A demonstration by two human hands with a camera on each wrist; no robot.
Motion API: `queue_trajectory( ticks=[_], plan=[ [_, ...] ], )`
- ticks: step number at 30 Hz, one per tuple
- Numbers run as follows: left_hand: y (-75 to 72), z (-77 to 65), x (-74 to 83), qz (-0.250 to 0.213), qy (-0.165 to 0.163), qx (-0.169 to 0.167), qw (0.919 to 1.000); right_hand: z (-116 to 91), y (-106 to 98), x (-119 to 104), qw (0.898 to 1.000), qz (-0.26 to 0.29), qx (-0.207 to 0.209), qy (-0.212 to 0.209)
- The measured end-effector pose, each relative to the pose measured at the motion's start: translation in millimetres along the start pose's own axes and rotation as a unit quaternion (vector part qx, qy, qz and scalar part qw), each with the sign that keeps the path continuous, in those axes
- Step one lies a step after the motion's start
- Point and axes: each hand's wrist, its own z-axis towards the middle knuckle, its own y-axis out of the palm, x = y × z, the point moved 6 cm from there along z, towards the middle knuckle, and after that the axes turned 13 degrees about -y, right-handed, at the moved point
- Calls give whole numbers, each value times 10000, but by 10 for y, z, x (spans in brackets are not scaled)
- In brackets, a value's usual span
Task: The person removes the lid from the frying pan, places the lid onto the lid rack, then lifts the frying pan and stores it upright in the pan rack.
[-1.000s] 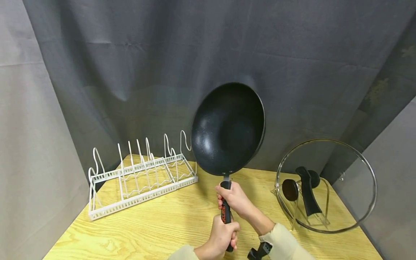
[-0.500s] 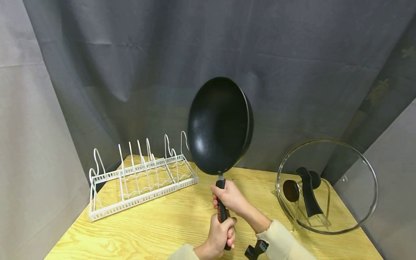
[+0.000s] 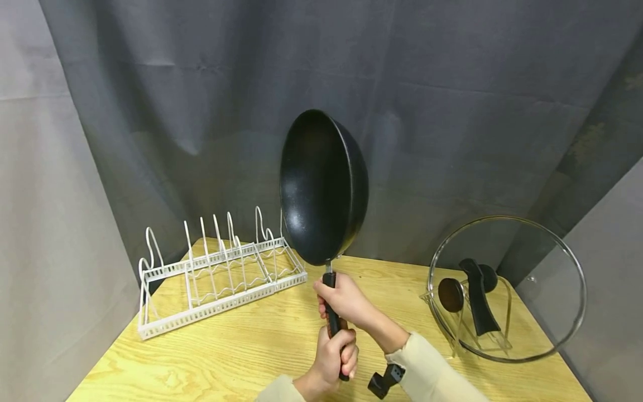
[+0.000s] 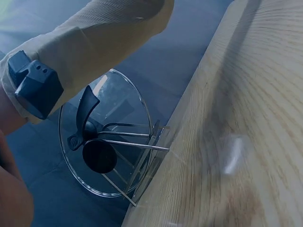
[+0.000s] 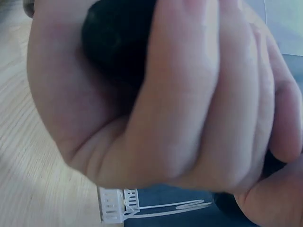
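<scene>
Both hands grip the black handle [image 3: 333, 319] of a deep black wok [image 3: 312, 187], which is raised above the table. The wok stands nearly upright, its hollow side turned to the left and part of its outer wall showing on the right. My right hand [image 3: 346, 298] is wrapped round the handle just below the pan. Lower down, near the handle's end, my left hand [image 3: 332, 356] has its fingers curled round it. In the right wrist view the curled fingers [image 5: 184, 94] lie close round the dark handle [image 5: 118, 35].
Left of the wok a white wire rack [image 3: 221, 307] with upright dividers stands on the wooden table [image 3: 211, 357]. On the right a glass lid [image 3: 582, 290] with a black handle [image 3: 479, 304] leans in a wire stand [image 3: 508, 312]. A grey curtain [image 3: 452, 111] hangs behind.
The wok has moved left and slightly up, and it has turned so that its hollow side faces more to the left. Both hands have shifted left with it, keeping their grip.
</scene>
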Motion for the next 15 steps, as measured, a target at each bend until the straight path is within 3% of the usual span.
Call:
queue_trajectory(
  ticks=[9,15],
  plan=[
    [-15,-80,87,-353,145,-270,9989,147,113,231,9992,215,-296,-134],
    [-42,-147,128,-465,126,-236,9986,180,193,207,9988,-10,-451,-170]
  ],
)
